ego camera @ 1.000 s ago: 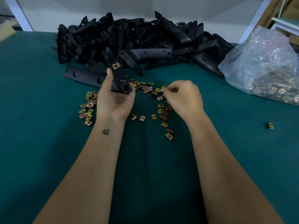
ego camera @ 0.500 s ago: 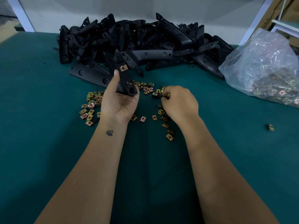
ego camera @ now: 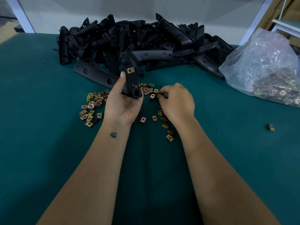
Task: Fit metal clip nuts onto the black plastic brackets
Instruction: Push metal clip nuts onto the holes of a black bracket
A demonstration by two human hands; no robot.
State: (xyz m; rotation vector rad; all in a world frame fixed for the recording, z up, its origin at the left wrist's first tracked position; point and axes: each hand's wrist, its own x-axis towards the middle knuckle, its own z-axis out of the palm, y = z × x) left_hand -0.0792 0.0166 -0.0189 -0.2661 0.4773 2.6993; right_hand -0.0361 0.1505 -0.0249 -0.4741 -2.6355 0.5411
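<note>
A: What is changed since the frame a second ago?

B: In the head view, the black bracket is raised more upright in the left hand, and the right hand is drawn back a little towards the near side of the scattered clip nuts.

A: How is the bracket gripped?

B: It is grasped at its lower end, thumb laid along its left edge, fingers curled beneath. One brass-coloured clip nut is seen fitted near its upper end.

A: And the right hand?

B: Its fingertips are bent down and pinched on a small clip nut just above the green table.

A: What else is seen?

B: A heap of black brackets is piled at the far edge, a clear plastic bag of nuts is lying at the right, and a lone nut is set well apart.
</note>
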